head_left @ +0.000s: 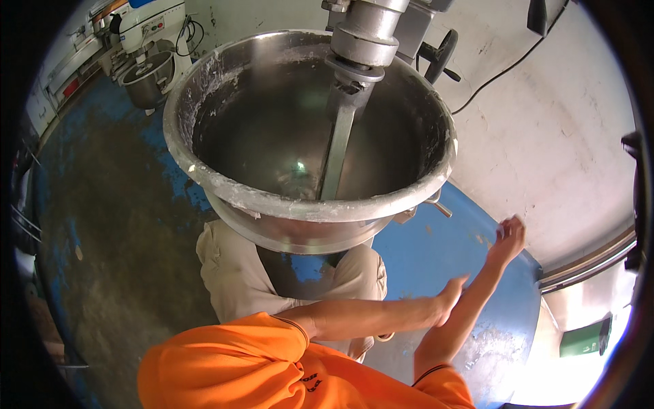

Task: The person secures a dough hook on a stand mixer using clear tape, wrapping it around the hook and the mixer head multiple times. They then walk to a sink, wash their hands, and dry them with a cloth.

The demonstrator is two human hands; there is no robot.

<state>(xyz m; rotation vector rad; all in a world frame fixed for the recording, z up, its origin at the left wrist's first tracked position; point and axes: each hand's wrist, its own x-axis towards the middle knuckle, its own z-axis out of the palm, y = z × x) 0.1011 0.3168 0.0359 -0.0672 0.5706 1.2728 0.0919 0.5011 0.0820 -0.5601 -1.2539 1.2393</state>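
Standing on worn blue floor (109,204) by a white wall (558,136); left hand (451,298) and right hand (509,238), fingers apart, empty; floury steel bowl (272,198) beyond the fingertips.

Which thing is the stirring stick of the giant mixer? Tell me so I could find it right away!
Find the huge steel bowl filling the top middle. Inside hangs a flat grey metal beater, dropping from the thick round shaft above down to the bowl's bottom. It is the only thing inside the bowl; the small mixer stands far off, top left.
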